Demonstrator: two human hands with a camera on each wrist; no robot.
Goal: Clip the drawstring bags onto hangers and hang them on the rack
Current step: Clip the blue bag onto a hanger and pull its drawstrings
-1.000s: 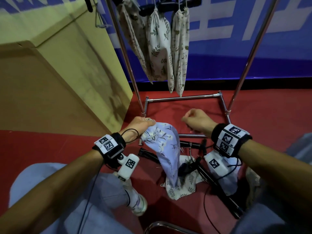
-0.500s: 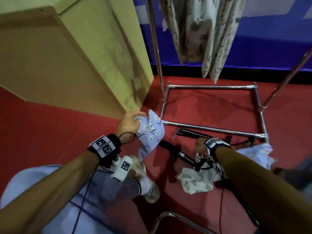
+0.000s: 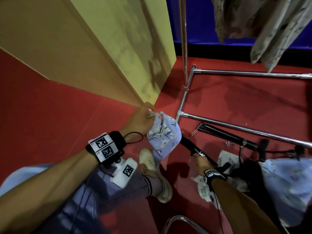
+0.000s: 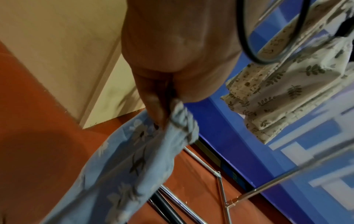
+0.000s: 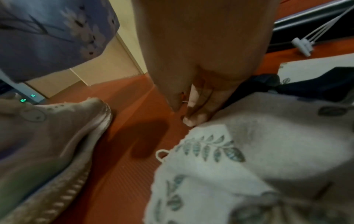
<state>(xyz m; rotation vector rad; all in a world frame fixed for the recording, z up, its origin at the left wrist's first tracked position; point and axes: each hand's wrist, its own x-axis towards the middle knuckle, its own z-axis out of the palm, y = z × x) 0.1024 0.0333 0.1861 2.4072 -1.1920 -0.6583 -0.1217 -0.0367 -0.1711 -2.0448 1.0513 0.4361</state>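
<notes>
Progress: several leaf-print bags (image 3: 276,29) already hang on the rack (image 3: 185,48) at the far right; one blue floral bag is in hand, others lie on the red floor (image 3: 50,102); by the look of it, the job is partly done, with clipping and hanging left for each of these
Left hand: the left hand (image 3: 141,120) pinches the gathered mouth of the blue floral bag (image 3: 163,137), which dangles just left of the rack's base; the left wrist view shows fingers (image 4: 153,106) clamped on the bunched cloth
Right hand: the right hand (image 3: 200,163) reaches low to a black hanger (image 3: 189,144) on the floor, near right; whether it has closed on it cannot be told; fingertips (image 5: 191,119) touch the floor beside a white leaf-print bag (image 5: 249,159)
Containers: the bags look flat and limp; nothing shows inside them
Left side: a yellow cabinet (image 3: 84,48) stands far left
</notes>
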